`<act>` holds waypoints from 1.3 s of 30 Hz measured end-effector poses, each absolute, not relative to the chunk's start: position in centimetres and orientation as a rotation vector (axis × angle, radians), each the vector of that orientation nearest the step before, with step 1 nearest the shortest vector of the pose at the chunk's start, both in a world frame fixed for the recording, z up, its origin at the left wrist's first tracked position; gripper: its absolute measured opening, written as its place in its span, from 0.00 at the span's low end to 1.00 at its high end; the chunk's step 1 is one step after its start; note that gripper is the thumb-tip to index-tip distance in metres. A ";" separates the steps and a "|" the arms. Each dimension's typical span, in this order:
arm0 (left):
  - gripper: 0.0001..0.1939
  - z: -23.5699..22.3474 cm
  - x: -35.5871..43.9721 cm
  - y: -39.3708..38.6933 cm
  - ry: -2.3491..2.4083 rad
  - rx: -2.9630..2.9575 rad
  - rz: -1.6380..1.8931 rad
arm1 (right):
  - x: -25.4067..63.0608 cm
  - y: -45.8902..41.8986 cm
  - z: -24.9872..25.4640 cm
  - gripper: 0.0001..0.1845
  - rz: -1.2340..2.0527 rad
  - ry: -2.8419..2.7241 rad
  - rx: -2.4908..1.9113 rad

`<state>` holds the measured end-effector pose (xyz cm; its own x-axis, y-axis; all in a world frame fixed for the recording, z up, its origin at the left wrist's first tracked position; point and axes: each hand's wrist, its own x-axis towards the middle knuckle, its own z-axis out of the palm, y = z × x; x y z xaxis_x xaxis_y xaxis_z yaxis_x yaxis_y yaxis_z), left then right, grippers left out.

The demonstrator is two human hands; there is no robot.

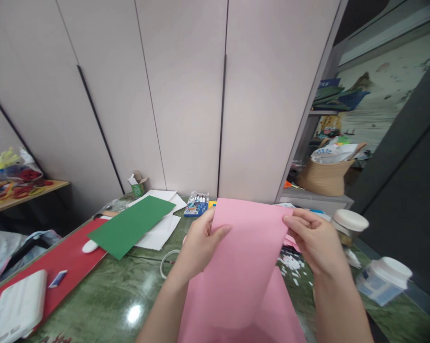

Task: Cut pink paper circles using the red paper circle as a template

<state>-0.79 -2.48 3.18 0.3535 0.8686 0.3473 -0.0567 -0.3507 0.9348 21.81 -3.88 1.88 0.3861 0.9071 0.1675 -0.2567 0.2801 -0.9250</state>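
A pink sheet of paper (247,257) is held up in front of me, its lower part curving down over more pink paper (279,309). My left hand (202,243) grips its left edge, thumb on the near face and fingers behind. At the upper right corner, my right hand (313,238) pinches the sheet between thumb and fingers. Small white paper scraps (291,262) lie on the table beside my right hand. Whether the lower pink paper is a separate sheet I cannot tell.
A green sheet (134,224) overlaps white papers (161,233) and a red sheet (68,259) on the green table (104,295). A marker box (196,206) stands at the back. White-lidded jars (384,281) are at right; a white device (20,305) lies at left.
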 end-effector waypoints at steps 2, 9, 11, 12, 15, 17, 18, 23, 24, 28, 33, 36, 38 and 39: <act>0.19 3.2 -0.8 -2.5 0.743 1.624 1.174 | 21.9 -3.9 1.8 0.13 0.921 -0.858 -0.968; 0.18 3.1 -0.7 -2.6 0.759 1.631 1.183 | 22.2 -3.9 1.8 0.12 0.946 -0.884 -0.954; 0.18 3.1 -0.7 -2.6 0.765 1.631 1.183 | 22.2 -3.8 1.7 0.14 0.950 -0.856 -0.964; 0.18 3.1 -0.7 -2.6 0.771 1.632 1.183 | 22.2 -3.8 1.7 0.15 0.951 -0.846 -0.964; 0.17 3.1 -0.8 -2.5 0.790 1.643 1.181 | 22.2 -3.6 1.7 0.16 0.951 -0.837 -0.952; 0.17 3.1 -0.8 -2.5 0.788 1.648 1.175 | 22.2 -3.6 1.7 0.16 0.959 -0.818 -0.943; 0.17 3.1 -0.9 -2.5 0.783 1.648 1.174 | 22.2 -3.6 1.7 0.15 0.965 -0.806 -0.942; 0.17 3.2 -0.9 -2.5 0.771 1.643 1.155 | 22.3 -3.6 1.6 0.14 0.995 -0.786 -0.939; 0.16 3.2 -0.9 -2.5 0.775 1.643 1.149 | 22.3 -3.6 1.6 0.14 0.999 -0.791 -0.931; 0.16 3.1 -1.0 -2.4 0.771 1.648 1.147 | 22.5 -3.7 1.6 0.13 1.015 -0.825 -0.903; 0.16 2.9 -1.0 -2.4 0.762 1.660 1.150 | 22.6 -3.7 1.6 0.14 1.017 -0.876 -0.915; 0.17 2.9 -1.0 -2.5 0.763 1.670 1.157 | 22.8 -3.6 1.5 0.13 1.005 -0.852 -0.907; 0.17 2.9 -1.0 -2.4 0.765 1.676 1.162 | 22.8 -3.6 1.4 0.12 0.997 -0.835 -0.900; 0.17 2.9 -1.0 -2.4 0.764 1.680 1.161 | 22.8 -3.5 1.4 0.12 0.995 -0.827 -0.896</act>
